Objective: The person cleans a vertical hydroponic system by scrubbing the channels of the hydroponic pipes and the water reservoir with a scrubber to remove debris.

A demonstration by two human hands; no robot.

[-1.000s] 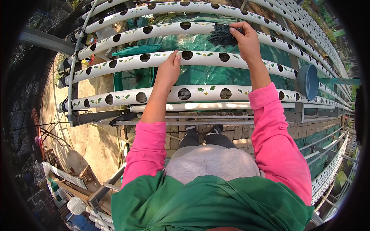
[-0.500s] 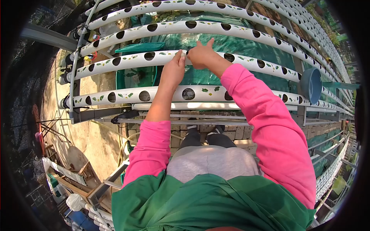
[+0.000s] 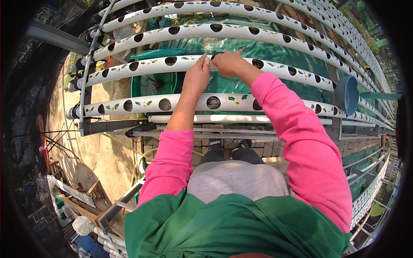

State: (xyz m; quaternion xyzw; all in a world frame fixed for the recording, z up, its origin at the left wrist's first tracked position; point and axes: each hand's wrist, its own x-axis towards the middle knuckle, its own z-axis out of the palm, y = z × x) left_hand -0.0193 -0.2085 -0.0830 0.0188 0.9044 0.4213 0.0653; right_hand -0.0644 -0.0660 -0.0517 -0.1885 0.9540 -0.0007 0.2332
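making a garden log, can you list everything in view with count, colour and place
holed pipes: many, white with coloured leaf patterns, across top and right
plain pipe: 1, white, below nearest holed pipe
bowl: 1, blue-grey, right
tub: 1, green, beneath pipes, left
sheeting: count unclear, green, beneath pipes
beam: 1, grey, upper left
paving: many blocks, brownish, near feet
smaller background items: too blurred to count
shoes: 2, dark, centre
sleeves: 2, pink, on arms
left hand: 1, bare, at second-nearest holed pipe
right hand: 1, bare, beside left hand; grip unclear
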